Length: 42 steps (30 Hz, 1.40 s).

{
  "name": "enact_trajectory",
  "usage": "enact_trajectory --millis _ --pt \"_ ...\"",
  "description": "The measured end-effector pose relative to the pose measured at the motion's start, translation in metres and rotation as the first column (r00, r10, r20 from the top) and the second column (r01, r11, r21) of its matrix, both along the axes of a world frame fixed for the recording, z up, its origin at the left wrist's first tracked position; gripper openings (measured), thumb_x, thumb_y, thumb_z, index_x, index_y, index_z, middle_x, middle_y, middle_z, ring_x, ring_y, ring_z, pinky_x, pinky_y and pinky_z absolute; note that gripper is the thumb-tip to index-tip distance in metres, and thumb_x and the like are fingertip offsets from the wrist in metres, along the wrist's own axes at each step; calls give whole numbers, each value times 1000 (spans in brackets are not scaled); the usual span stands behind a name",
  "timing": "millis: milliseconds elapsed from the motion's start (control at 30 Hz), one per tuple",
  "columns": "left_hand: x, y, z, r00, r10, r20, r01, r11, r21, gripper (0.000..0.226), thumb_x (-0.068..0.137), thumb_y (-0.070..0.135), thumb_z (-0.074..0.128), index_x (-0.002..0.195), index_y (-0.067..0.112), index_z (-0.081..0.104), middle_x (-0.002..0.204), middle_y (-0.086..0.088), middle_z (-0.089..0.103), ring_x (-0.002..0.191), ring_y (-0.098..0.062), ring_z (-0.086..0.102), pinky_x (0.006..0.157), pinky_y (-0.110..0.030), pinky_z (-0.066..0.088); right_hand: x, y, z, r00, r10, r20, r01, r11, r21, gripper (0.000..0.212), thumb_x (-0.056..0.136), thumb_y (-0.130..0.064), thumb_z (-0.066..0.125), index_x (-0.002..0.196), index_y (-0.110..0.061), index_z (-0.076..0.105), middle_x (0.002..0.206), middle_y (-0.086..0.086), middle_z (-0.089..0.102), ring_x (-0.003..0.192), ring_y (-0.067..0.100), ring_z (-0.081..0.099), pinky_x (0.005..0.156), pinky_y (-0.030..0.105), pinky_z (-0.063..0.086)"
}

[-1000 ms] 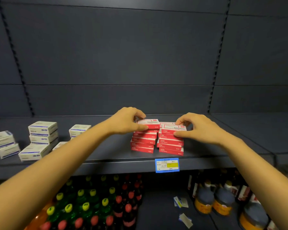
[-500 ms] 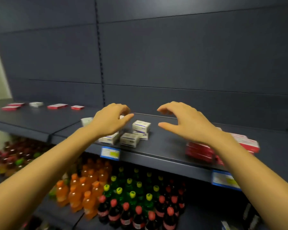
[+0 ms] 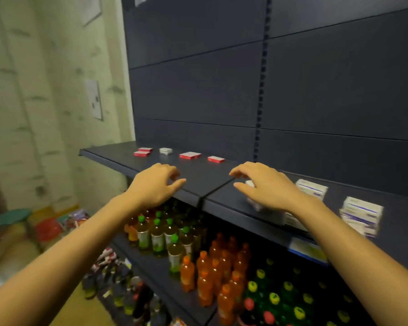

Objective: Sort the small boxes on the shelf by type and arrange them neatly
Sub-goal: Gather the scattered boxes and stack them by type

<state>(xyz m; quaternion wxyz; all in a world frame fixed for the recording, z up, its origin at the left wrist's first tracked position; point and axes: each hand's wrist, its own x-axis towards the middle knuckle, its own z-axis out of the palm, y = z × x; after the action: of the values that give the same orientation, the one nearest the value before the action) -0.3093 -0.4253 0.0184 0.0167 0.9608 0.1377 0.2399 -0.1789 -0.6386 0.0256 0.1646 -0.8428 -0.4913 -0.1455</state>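
Observation:
On the far left part of the dark shelf [image 3: 198, 182] lie flat red boxes: a pair [image 3: 143, 152], a second pair [image 3: 189, 155] and a single one [image 3: 216, 159]. A lone white box [image 3: 165, 151] sits between the pairs. White boxes with purple stripes stand at the right [image 3: 311, 188], one stack [image 3: 360, 215] near the edge. My left hand [image 3: 156, 184] hovers over the shelf front, fingers loosely curled, holding nothing. My right hand [image 3: 264, 184] hovers above white boxes it partly hides, fingers spread and empty.
Below the shelf stand rows of bottles: green-capped ones [image 3: 160, 234], orange ones [image 3: 217, 267] and dark ones with yellow caps [image 3: 280, 297]. A blue and yellow price tag [image 3: 307, 250] hangs on the shelf edge. A pale wall [image 3: 45, 114] and floor clutter lie left.
Both hands let go of the red stacks and moved left along the shelf. My view swung left: the red stacks left the frame and the scattered red boxes at the far left came closer.

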Motion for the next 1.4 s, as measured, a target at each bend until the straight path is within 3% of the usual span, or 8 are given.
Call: enact_trajectory --millis 333,467,600,800,1100,1233,1400 --pt "0 141 -10 997 -27 -71 27 1000 5 40 91 44 44 117 16 56 120 -2 60 111 -18 53 90 -36 47 12 161 -27 993 -77 -89 75 997 -19 32 95 -35 44 126 -29 48 131 -8 51 119 15 47 83 31 39" --pt "19 171 -19 993 -72 -90 70 997 -30 39 91 42 46 117 16 56 121 -2 60 111 -17 53 90 -34 46 29 197 -28 982 -147 -115 140 988 -65 32 94 -33 44 126 -27 49 130 -6 52 118 17 49 89 36 42" --pt "48 194 -27 990 -117 -74 112 992 -64 39 91 42 46 119 15 55 121 -2 59 112 -17 52 89 -33 44 55 223 -33 968 -218 -124 214 976 -42 29 94 -31 45 121 -27 53 126 -5 55 112 19 53 85 35 41" --pt "101 233 -30 984 -159 -78 155 986 -57 39 92 41 45 120 16 54 123 -1 58 116 -18 49 93 -37 44 119 259 -34 926 -337 -173 320 940 -120 29 94 -27 43 121 -24 54 131 -2 53 117 22 51 94 40 44" --pt "187 299 -19 976 -164 -144 166 986 1 39 92 41 45 121 16 54 128 -5 55 118 -25 50 96 -40 44 221 298 -32 795 -570 -205 552 821 -145 41 92 -33 50 128 -13 47 133 7 46 120 28 46 94 44 44" --pt "221 318 -26 966 -203 -157 204 979 -10 39 91 41 46 120 16 54 128 -5 55 119 -24 49 97 -40 44 252 299 -41 724 -667 -174 628 743 -234 40 93 -29 48 126 -7 44 133 11 43 124 30 40 96 46 40" --pt "260 332 -31 949 -266 -169 263 964 -36 38 91 40 47 119 16 54 127 -3 55 121 -21 45 96 -39 43 268 293 -47 681 -715 -160 647 690 -326 47 93 -39 47 128 -8 44 133 11 46 120 29 47 98 44 42"
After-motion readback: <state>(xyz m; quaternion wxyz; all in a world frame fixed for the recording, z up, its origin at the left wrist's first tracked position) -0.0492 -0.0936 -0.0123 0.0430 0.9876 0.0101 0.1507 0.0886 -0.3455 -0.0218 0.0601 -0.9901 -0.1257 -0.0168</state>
